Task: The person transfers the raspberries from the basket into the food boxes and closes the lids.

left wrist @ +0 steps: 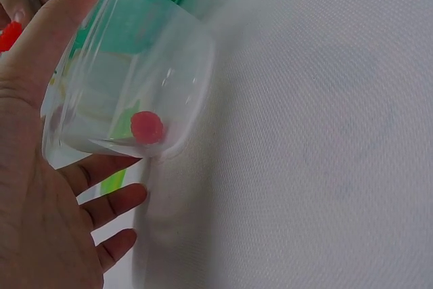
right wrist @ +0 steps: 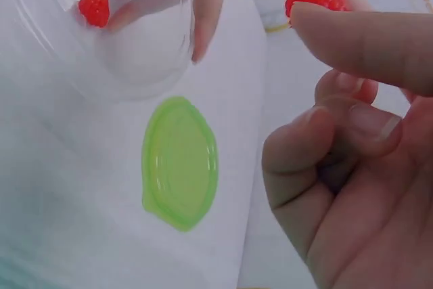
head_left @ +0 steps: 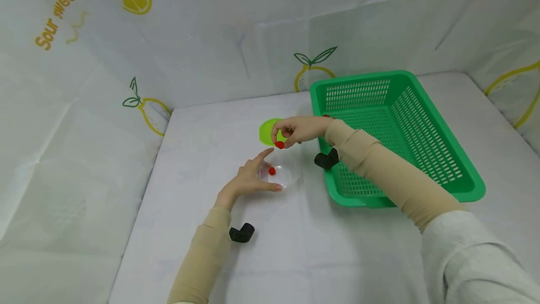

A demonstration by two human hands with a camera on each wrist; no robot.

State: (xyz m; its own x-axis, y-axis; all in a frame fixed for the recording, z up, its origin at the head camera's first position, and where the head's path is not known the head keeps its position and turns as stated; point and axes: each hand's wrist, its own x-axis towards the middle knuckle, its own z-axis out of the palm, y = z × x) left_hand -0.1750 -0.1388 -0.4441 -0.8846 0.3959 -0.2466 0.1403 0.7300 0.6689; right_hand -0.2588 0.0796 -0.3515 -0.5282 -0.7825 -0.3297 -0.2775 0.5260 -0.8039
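On the white-covered table, the biggest thing is the green basket at the right; its slotted wall looks like stiff plastic, best taken by the thick rim. To its left is the clear tub, thin-walled and probably light, so likely easy to nudge or tip, and smooth enough to slip; a hold low on both sides, without squeezing, should suit it. The left hand has the tub between thumb and forefinger, set wide apart round its side, the other fingers spread. Just beyond the tub lies the light green lid, seemingly thin and bendy, easiest to lift by its edge. Smallest are two red berries. One, the loose berry, rests inside the tub, on its bottom. The other, the held berry, is above the table near the tub's far side, pinched in the tips of the right hand, the remaining fingers folded in. Both look bumpy and nearly weightless, so the texture should help the grip; whether they are soft or firm I cannot tell, so a light pinch across the middle seems safest.
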